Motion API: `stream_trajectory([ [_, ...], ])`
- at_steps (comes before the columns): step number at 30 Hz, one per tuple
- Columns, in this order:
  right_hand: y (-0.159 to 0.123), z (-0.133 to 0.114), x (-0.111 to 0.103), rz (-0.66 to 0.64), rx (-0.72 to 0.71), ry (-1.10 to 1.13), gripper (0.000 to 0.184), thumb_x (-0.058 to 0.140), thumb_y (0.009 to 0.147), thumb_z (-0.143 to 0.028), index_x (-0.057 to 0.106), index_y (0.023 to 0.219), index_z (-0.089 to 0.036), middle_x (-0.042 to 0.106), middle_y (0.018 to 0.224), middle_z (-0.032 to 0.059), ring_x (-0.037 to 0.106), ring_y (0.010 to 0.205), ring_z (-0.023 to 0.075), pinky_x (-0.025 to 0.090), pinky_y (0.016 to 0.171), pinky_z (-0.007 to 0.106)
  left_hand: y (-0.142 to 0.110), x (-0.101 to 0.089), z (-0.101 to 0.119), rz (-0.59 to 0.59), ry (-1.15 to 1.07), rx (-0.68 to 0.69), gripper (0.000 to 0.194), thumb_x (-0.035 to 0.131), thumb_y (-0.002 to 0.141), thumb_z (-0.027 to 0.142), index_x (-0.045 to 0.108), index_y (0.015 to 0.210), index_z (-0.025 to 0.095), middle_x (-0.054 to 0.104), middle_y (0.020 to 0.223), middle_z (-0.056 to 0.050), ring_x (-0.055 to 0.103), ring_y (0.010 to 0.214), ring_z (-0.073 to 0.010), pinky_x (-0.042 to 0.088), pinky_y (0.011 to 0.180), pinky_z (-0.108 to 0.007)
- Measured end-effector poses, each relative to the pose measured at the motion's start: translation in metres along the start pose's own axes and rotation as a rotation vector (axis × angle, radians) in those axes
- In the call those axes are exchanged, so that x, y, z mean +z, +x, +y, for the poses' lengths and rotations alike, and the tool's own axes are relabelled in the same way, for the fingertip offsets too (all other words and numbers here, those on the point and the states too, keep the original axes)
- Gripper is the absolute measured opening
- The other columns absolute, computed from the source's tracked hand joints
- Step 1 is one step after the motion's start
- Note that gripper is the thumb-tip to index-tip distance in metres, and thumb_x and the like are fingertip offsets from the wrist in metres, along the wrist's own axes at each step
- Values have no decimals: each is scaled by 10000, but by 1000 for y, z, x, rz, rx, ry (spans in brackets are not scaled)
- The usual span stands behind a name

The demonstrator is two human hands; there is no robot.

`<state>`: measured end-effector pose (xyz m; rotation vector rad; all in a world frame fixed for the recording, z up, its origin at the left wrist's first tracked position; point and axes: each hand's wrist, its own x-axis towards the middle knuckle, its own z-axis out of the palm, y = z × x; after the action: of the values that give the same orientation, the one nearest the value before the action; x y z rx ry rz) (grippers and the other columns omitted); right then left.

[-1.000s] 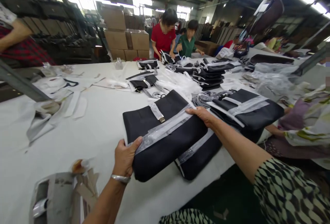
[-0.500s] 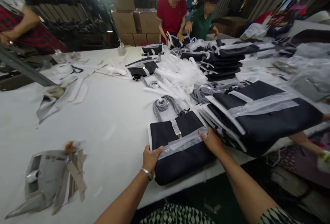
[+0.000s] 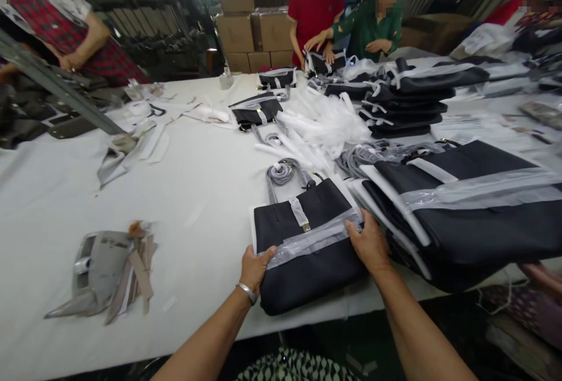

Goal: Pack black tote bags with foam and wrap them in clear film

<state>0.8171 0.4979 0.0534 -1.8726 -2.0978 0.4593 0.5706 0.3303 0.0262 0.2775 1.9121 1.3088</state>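
Observation:
A dark handbag lies at the front edge of the table, its flap strap and clasp wrapped in clear film. My left hand grips its left side, thumb on top and fingers hidden underneath. On the opposite side my right hand holds the bag the same way, thumb over the film band. A coiled, wrapped shoulder strap rests on the table behind the bag. Close to my right hand is a stack of similar dark bags with white padding between them.
White packing material is heaped mid-table, with another pile of dark bags beyond it. A grey holder and beige strips lie at left. Co-workers stand across the table; a person's hand shows at far right.
My view has shifted, so surroundings sit differently in the picture. Both hands keep hold of the handbag. Across the table, the person in green has stretched an arm toward the bag there.

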Motion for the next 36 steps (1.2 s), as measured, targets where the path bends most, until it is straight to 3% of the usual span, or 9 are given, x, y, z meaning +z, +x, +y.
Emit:
stream_trajectory([
  [4, -11, 9, 9, -47, -61, -213, 531, 419, 893, -414, 418, 1293, -64, 627, 1080, 202, 593, 975, 306, 439, 817, 380, 5, 5, -10, -16, 16, -23, 570, 837, 510, 461, 540, 880, 145, 658, 761, -49, 619, 653, -178, 511, 605, -292],
  [11, -39, 20, 7, 57, -145, -327, 618, 415, 904, -425, 315, 1367, -27, 508, 1273, 242, 527, 1089, 331, 426, 891, 417, -16, 9, -10, 8, 15, -46, 553, 798, 576, 480, 532, 923, 143, 657, 808, -67, 633, 710, -196, 526, 661, -325],
  [17, -58, -4, -6, 158, -269, -382, 562, 460, 892, -402, 403, 1326, -49, 419, 1364, 245, 473, 1158, 358, 417, 928, 460, -22, 18, -12, 31, 89, 12, 510, 734, 641, 504, 527, 933, 142, 637, 830, -74, 623, 766, -217, 518, 717, -355],
  [22, -45, -30, -12, 261, -461, -283, 547, 482, 898, -405, 417, 1347, -99, 380, 1432, 176, 355, 1295, 321, 337, 1045, 449, -18, 21, -12, 105, 299, 86, 453, 684, 670, 495, 516, 918, 156, 574, 900, -77, 581, 871, -245, 482, 826, -397],
  [25, -30, -29, 2, 289, -475, -309, 589, 497, 890, -434, 404, 1373, -110, 381, 1437, 172, 338, 1305, 328, 321, 1050, 468, -14, 19, -19, 152, 478, 98, 408, 657, 682, 496, 487, 865, 173, 503, 880, -58, 537, 894, -254, 459, 859, -416],
  [28, -22, -12, 32, 284, -491, -360, 554, 491, 890, -439, 447, 1353, -137, 439, 1400, 157, 322, 1308, 350, 281, 1054, 529, -11, 19, -31, 176, 538, 118, 410, 651, 677, 505, 473, 854, 181, 458, 860, -40, 509, 899, -256, 451, 877, -434],
  [32, -22, 9, 66, 275, -480, -372, 529, 500, 880, -435, 476, 1341, -175, 467, 1389, 130, 272, 1331, 377, 215, 1059, 597, -7, 25, -48, 241, 450, 145, 575, 676, 644, 487, 469, 1054, 140, 470, 1019, -85, 490, 1035, -269, 423, 958, -448],
  [36, -23, 12, 71, 256, -459, -364, 547, 508, 873, -432, 462, 1355, -179, 455, 1404, 128, 275, 1334, 372, 205, 1071, 588, -2, 28, -52, 193, 291, 117, 700, 696, 632, 491, 417, 1171, 142, 537, 1094, -108, 554, 1041, -265, 431, 975, -454],
])
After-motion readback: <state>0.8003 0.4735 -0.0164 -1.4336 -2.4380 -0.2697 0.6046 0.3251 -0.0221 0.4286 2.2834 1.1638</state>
